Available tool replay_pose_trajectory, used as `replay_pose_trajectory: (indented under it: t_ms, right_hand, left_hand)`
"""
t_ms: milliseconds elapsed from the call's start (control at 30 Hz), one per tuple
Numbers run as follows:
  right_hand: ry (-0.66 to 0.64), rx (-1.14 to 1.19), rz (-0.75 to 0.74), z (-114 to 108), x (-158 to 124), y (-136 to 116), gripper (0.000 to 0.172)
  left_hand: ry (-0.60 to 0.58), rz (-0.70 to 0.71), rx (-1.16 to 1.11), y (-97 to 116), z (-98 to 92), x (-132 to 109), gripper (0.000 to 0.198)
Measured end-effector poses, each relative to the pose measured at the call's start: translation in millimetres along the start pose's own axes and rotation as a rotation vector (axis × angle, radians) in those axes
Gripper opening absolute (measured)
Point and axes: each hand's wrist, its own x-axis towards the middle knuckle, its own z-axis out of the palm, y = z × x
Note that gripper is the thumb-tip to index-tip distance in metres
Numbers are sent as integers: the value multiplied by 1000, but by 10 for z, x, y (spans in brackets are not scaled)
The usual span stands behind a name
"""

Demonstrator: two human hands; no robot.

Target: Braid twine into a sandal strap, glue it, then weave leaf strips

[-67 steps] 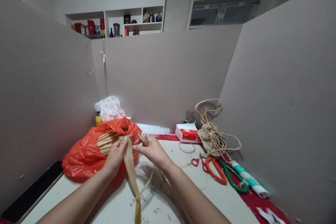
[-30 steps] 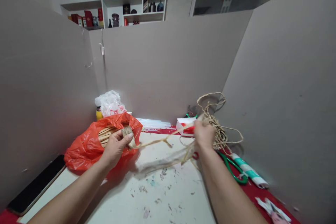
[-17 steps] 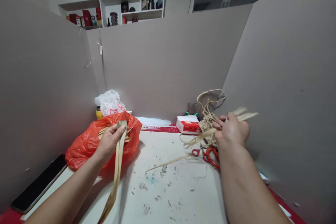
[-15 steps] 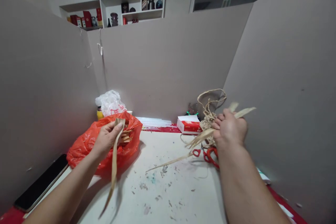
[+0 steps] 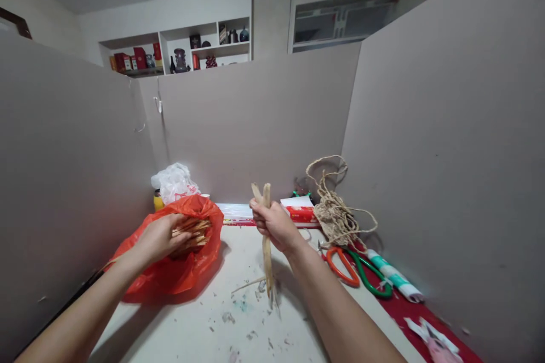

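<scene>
My left hand [image 5: 164, 236] reaches into the red plastic bag [image 5: 147, 269], its fingers curled on dried plant-husk strips [image 5: 200, 232] inside. A pale strip end [image 5: 111, 262] pokes out behind that wrist. Closed in a fist, my right hand [image 5: 275, 224] grips a few dried husk strips [image 5: 267, 261] over the middle of the table. Their short ends stand above the fist, and the longer, frayed ends hang below it. Beneath them lies a thin loose strip [image 5: 247, 285] on the white tabletop [image 5: 204, 329].
At right lie coiled braided cord [image 5: 336, 215], orange-handled scissors [image 5: 343, 267], green handles [image 5: 370, 275] and a green-white roll [image 5: 395, 277]. A red-and-white box [image 5: 301, 214] and a white plastic bag [image 5: 175, 181] stand at the back. Grey partitions [image 5: 251, 125] enclose the table.
My right hand has swung left from beside the cord to the table's middle, still gripping strips. My left hand has gone down into the red bag. The view has tilted up and turned right.
</scene>
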Motion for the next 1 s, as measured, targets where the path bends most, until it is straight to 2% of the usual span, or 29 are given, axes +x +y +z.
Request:
replay_pose_trajectory:
  t_ms: [67, 100, 167, 300, 433, 567, 667, 767, 867, 933, 1000]
  right_hand:
    - [-40, -12, 15, 55, 8, 73, 32]
    - [-54, -18, 19, 85, 9, 105, 33]
    - [-77, -28, 19, 148, -1, 154, 33]
    - [-160, -45, 19, 253, -58, 189, 34]
    - [-299, -91, 95, 268, -99, 198, 33]
    - [-327, -139, 145, 241, -90, 226, 23]
    - [-330, -168, 155, 232, -85, 217, 25]
    - [-369, -206, 165, 198, -92, 168, 32]
    - [-396, -275, 154, 83, -77, 119, 29]
    - [-354, -333, 122, -35, -32, 105, 32]
    - [-238, -374, 54, -149, 34, 107, 33]
  left_hand:
    - [-58, 64, 98, 91, 99, -67, 6]
    - [-58, 82, 76, 144, 178, -94, 11]
    - [-65, 60, -83, 253, 383, -117, 19]
    - [-117, -136, -461, 395, 806, -65, 30]
    - [-273, -87, -581, 411, 1049, -14, 32]
    - [-285, -70, -576, 381, 1152, -12, 31]
    - [-267, -125, -625, 338, 1197, 15, 33]
    - [-230, -234, -805, 253, 1216, 83, 33]
    - [-187, -344, -1010, 127, 1187, 177, 27]
    - [-183, -402, -1083, 38, 1144, 233, 28]
    - [-228, -447, -1091, -32, 1103, 267, 29]
